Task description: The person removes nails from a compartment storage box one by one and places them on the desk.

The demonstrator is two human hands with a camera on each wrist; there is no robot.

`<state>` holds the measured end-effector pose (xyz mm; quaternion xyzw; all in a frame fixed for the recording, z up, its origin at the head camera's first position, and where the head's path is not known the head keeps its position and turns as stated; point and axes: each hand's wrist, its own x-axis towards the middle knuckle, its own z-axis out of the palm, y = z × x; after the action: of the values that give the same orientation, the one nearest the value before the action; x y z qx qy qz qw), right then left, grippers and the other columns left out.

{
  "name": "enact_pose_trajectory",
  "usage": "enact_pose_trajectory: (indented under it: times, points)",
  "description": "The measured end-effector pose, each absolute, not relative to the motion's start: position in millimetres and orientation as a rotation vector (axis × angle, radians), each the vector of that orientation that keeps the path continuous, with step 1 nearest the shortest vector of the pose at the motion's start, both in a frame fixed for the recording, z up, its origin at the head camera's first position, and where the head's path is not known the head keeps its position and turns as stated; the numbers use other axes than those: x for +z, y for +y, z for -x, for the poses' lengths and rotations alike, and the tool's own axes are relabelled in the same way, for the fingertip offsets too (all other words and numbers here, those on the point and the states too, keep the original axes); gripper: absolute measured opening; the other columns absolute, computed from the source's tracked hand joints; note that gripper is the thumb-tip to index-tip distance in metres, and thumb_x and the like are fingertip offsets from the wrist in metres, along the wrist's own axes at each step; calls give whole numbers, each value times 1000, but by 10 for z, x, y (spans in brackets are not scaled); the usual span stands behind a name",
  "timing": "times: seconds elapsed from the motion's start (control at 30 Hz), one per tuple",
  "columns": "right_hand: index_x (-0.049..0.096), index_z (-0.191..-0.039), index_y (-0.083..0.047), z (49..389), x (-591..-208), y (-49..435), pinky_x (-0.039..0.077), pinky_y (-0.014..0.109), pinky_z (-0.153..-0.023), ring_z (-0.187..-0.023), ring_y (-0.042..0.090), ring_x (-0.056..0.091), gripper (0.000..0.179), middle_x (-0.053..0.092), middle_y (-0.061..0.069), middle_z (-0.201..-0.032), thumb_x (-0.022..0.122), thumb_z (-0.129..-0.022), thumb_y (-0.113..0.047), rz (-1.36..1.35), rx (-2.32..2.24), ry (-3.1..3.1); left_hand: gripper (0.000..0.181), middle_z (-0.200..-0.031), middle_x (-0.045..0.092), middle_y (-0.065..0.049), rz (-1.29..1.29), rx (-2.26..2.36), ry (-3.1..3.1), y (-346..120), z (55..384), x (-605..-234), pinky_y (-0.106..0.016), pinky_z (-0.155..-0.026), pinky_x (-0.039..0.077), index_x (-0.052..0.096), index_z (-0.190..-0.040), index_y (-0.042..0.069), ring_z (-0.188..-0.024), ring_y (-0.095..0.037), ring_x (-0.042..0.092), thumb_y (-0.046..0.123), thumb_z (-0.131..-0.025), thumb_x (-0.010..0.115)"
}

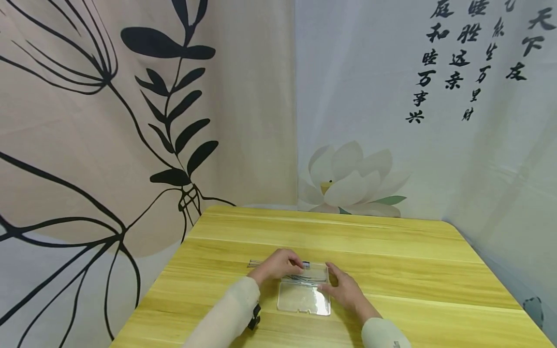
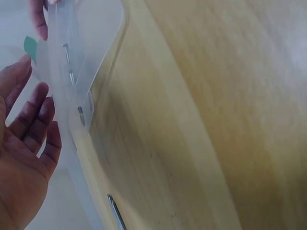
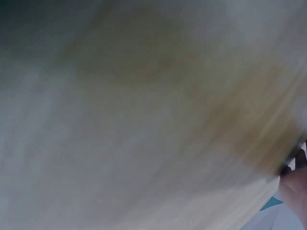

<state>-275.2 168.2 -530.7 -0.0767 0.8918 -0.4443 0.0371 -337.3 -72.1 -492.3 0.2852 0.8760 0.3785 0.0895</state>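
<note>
Two hands at a clear box of thin sticks

A clear box lies at six o'clock in the head view, on a yellow wooden table. Its clear lid is swung open and lies at the box's six o'clock. Inside the box are thin sticks, and a small dark-blue piece shows at its far edge.

The left hand is over the box's ten o'clock side. In the left wrist view its fingers are apart and loosely bent, with nothing seen between them. The right hand grips the end of the box at three o'clock, thumb at the near side and fingers at the far corner; the right wrist view is too blurred to add more.

More sticks lie on the table between nine and ten o'clock from the box, just beside the left hand. A black object shows at the left wrist, under a pale sleeve.

Behind the table hangs a cloth, with dark leaves at ten o'clock, black writing at two and a pale flower at three
</note>
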Motion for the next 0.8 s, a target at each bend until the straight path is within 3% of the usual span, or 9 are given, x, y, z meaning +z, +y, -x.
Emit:
enact_pose_trajectory:
  times: [0.17,0.8]
  points:
    - [38,-153,-10,2749,-5300,1681,24,68,-106,-137,48,34,78,48,20,-146,75,-89,-37,232,-1364,2729,8,-97,65,4,-897,1112,2613,-651,3355,-4952,-29,-83,48,77,-96,7,-93,-12,58,13,-91,73]
    - [38,-153,-10,2746,-5305,1692,24,68,-106,-136,48,35,79,49,19,-146,75,-89,-38,241,-1355,2741,4,-90,60,7,-826,1090,2762,-454,3261,-5122,-25,-74,47,77,-89,8,-82,-9,55,12,-87,77]
